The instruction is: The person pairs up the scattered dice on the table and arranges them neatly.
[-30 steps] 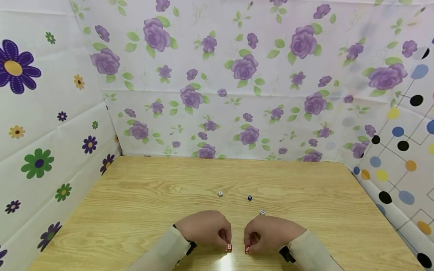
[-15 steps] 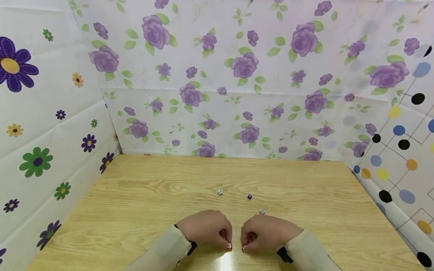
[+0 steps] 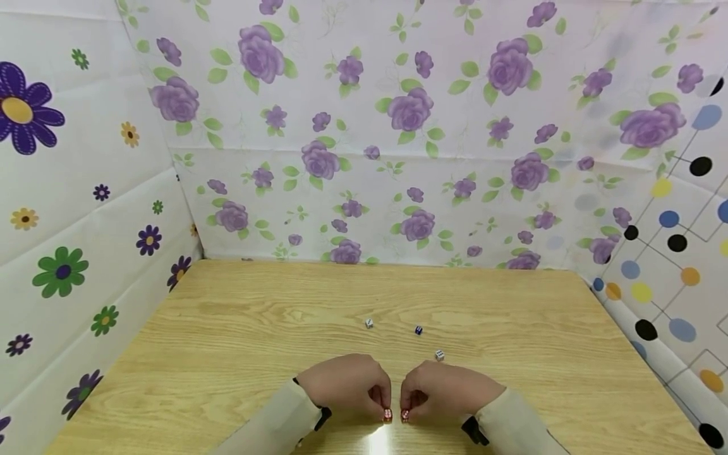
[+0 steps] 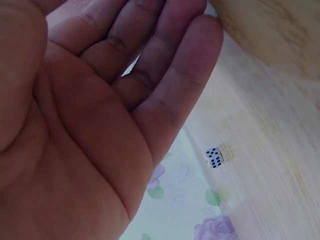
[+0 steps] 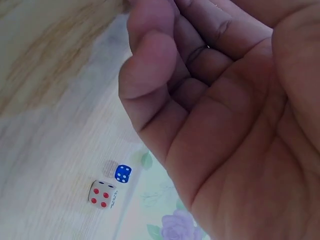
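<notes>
Head view: left hand (image 3: 348, 383) pinches one red die (image 3: 388, 414), right hand (image 3: 447, 388) pinches another red die (image 3: 405, 415) — near each other at six o'clock, gripped from outer sides, likely keeping facing sides clear.

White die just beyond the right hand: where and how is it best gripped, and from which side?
Probably by two opposite upright faces, pinched from above: the white die is a small cube resting flat on the table, its top uncovered. The right hand is nearest but pinches a red die, so it would likely need freeing first.
</notes>
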`<control>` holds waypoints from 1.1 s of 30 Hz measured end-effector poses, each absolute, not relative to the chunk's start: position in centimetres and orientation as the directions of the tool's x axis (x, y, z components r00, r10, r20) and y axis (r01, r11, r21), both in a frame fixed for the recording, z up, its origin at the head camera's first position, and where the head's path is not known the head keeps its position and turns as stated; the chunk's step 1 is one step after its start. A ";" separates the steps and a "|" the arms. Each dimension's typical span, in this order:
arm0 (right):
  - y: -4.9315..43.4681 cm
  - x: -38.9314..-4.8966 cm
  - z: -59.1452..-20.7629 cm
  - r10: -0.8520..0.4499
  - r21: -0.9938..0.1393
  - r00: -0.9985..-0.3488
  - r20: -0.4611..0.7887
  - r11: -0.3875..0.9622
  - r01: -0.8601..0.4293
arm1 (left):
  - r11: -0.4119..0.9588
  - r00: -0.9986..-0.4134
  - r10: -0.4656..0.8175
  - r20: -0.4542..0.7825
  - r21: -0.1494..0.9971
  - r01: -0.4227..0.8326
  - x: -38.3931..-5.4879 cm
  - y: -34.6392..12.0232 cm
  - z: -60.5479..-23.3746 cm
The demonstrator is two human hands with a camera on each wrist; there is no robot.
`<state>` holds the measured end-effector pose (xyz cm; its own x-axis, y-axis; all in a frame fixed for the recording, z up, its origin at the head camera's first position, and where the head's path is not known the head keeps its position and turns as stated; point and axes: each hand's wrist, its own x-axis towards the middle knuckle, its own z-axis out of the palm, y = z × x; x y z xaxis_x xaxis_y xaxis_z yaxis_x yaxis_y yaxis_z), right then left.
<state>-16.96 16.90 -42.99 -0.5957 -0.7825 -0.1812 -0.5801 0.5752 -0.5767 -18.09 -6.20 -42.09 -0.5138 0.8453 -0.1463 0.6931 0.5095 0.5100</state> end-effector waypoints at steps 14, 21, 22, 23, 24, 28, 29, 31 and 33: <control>15.9 -16.4 -42.4 -0.766 -0.572 -0.615 -0.188 0.594 -0.566 | 0.496 -0.509 0.853 -0.110 0.474 0.728 -17.7 -5.4 -42.3; 16.0 -16.5 -42.5 -0.772 -0.578 -0.608 -0.185 0.586 -0.568 | 0.533 -0.545 0.829 -0.121 0.466 0.707 -17.5 -5.5 -42.3; 16.0 -16.5 -42.5 -0.774 -0.575 -0.606 -0.185 0.585 -0.572 | 0.539 -0.550 0.826 -0.125 0.463 0.704 -17.5 -5.6 -42.3; 16.1 -16.6 -42.6 -0.776 -0.569 -0.604 -0.183 0.584 -0.578 | 0.543 -0.553 0.823 -0.128 0.462 0.701 -17.5 -5.6 -42.3; 16.1 -16.6 -42.6 -0.777 -0.565 -0.603 -0.183 0.584 -0.582 | 0.548 -0.557 0.820 -0.131 0.462 0.698 -17.5 -5.6 -42.3; 16.0 -16.6 -42.8 -0.776 -0.562 -0.604 -0.181 0.585 -0.584 | 0.559 -0.567 0.813 -0.134 0.456 0.693 -17.4 -5.5 -42.5; 16.0 -16.6 -42.8 -0.776 -0.562 -0.604 -0.181 0.586 -0.584 | 0.559 -0.568 0.812 -0.132 0.454 0.694 -17.4 -5.5 -42.5; 15.9 -16.6 -42.8 -0.774 -0.562 -0.606 -0.181 0.587 -0.582 | 0.561 -0.570 0.811 -0.129 0.448 0.696 -17.4 -5.4 -42.5; 15.9 -16.5 -42.8 -0.773 -0.559 -0.608 -0.183 0.590 -0.583 | 0.564 -0.572 0.810 -0.128 0.440 0.699 -17.4 -5.4 -42.5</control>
<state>-16.53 15.86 -42.80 -0.6075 -0.7729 -0.1833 -0.5825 0.5904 -0.5587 -17.36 -5.38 -42.46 -0.5721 0.8100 -0.1284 0.6992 0.5636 0.4400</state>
